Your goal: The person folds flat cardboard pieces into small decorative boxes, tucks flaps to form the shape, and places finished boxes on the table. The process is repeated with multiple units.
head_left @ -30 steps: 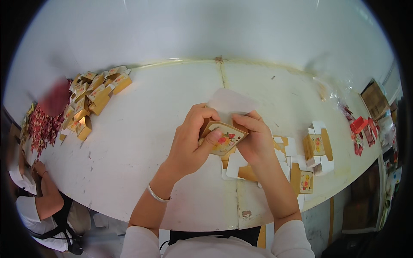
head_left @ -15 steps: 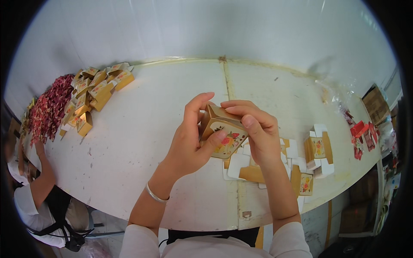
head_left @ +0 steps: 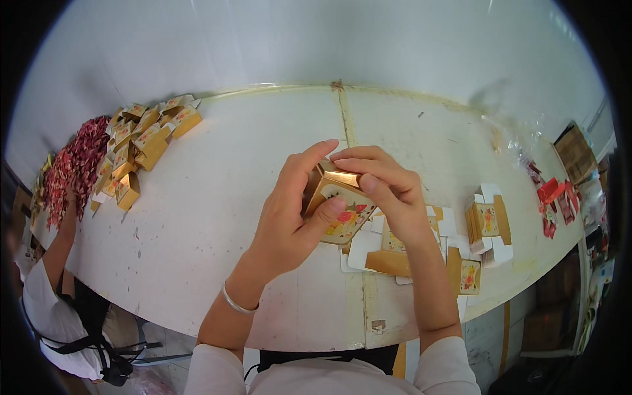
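Between my two hands, above the middle of the table, is a small gold carton (head_left: 342,220) with a fruit picture on its cream face. My left hand (head_left: 286,214) grips it, thumb across the picture and fingers round the left side. At the carton's top end, my right hand (head_left: 392,191) has its fingers and thumb on the gold flap, which looks folded down. Beneath and beside my right wrist lie several flat gold-and-white cartons (head_left: 375,257). A neat stack of flat cartons (head_left: 487,224) stands farther right.
At the far left are a heap of folded gold cartons (head_left: 151,141) and a pile of small red-wrapped packets (head_left: 79,158). A co-worker's arm (head_left: 62,240) reaches into that pile. Red packets (head_left: 556,194), clear plastic and a brown cardboard box (head_left: 576,155) are at the right.
The carton's top flap has come down flatter under my right fingers, and its gold edge now shines. The co-worker's arm has reached farther into the red pile.
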